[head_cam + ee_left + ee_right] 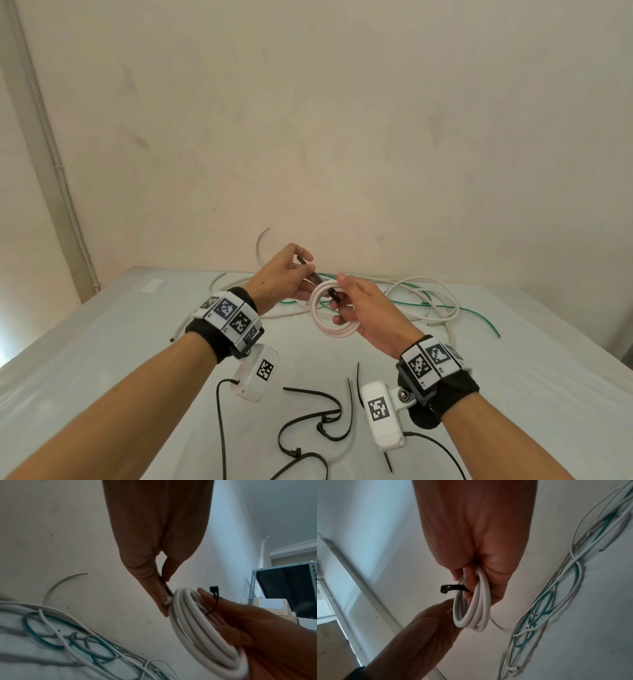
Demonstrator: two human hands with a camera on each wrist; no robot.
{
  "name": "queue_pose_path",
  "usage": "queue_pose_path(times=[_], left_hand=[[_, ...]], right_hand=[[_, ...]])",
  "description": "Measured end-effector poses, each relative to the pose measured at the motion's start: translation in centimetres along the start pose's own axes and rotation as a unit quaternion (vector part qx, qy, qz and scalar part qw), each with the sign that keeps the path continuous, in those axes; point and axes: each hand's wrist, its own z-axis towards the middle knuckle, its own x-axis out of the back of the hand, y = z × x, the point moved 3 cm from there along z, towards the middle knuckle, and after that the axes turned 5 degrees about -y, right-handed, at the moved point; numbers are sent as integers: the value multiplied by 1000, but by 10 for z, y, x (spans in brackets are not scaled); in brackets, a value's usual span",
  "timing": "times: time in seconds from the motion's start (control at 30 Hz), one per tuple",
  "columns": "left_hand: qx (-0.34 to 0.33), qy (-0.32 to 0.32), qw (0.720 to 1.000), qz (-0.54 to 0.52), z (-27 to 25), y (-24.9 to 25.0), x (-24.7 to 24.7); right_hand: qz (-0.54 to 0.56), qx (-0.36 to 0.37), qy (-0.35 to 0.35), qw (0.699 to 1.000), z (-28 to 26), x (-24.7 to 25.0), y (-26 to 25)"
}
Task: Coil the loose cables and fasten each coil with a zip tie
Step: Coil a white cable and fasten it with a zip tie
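Observation:
A white cable coil (329, 313) is held up above the table between both hands. My right hand (356, 305) grips the coil (476, 609) with curled fingers, and the head end of a black zip tie (448, 588) sticks out by its fingers. My left hand (301, 270) pinches the tail of the same black zip tie (310, 269) between thumb and fingertips, just left of the coil (193, 622). The zip tie head (214, 589) shows above the right hand's fingers. Whether the tie runs fully round the coil is hidden.
Loose white cables (424, 301) and a green cable (479, 315) lie tangled along the back of the grey table (102, 342). Several spare black zip ties (322, 418) lie near the front. A wall stands close behind. A metal rack (283, 585) stands to the right.

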Motion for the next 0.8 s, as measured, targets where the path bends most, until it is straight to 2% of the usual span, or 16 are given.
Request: queue_pose_path(times=[0.1,0.2,0.27,0.33,0.4,0.5,0.7,0.8], left_hand=[[2,3,999,-39,-3,-8,-9],[6,-28,991,-131,-12,-7,-17],[-18,-31,997,-73,-15,-9,-21],[-43,0,999,20,-13,-12,-23],[-62,23,998,5,-9,-13,-23],[-63,21,996,-55,-8,-12,-22],[-64,-6,997,-40,-6,-19,-21],[-75,-12,996,-36,-7,-19,-20]], right_hand=[[23,5,14,1000,1,-2,-4],[51,-2,32,998,2,3,-5],[57,-14,38,998,4,4,-4],[45,-24,40,998,6,2,-3],[18,-25,42,999,7,0,-3],[-24,-18,45,999,9,2,-3],[-198,15,86,976,8,4,-3],[-211,10,102,972,8,5,3]])
